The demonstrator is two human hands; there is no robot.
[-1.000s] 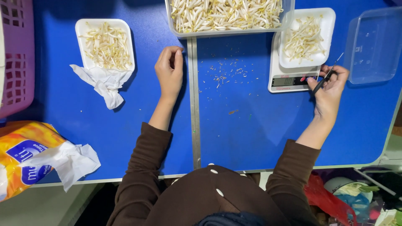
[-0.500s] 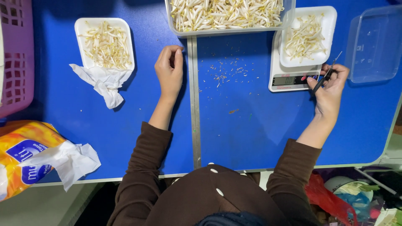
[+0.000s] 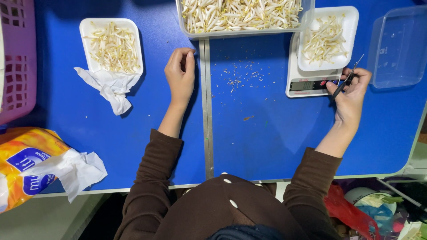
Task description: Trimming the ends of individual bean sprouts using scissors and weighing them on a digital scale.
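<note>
Closest to me I'm seeing brown sleeves and the near edge of the blue bench (image 3: 133, 151). Off at the near left corner an orange tissue pack (image 3: 22, 166) is lying with a white tissue (image 3: 73, 171) sticking out of it.

A bit further in, my left hand (image 3: 180, 78) is resting on the bench just left of the metal seam, fingers (image 3: 190, 60) curled loosely, gripping nothing. My right hand (image 3: 351, 95) is sitting at the near right corner of the white kitchen scale (image 3: 307, 84), fingers pinched around a pair of thin dark tweezers (image 3: 346, 81) that are pointing up and away, with the thumb touching the scale's front by its buttons. Between the two hands little sprout scraps (image 3: 242, 75) are lying scattered on the blue surface, nothing big blocking the way.

On the scale a white foam tray (image 3: 351, 20) is sitting with a small heap of bean sprouts (image 3: 322, 40). Just right of it an empty clear plastic container (image 3: 396, 49) is resting, close to my right hand. On the far left another white foam tray (image 3: 86, 29) of sprouts is lying, with a crumpled tissue (image 3: 109, 86) touching its near edge, and a pink basket (image 3: 15, 62) is poking in at the left edge.

Farthest out, a big clear tub (image 3: 307, 20) full of sprouts is straddling the seam.
</note>
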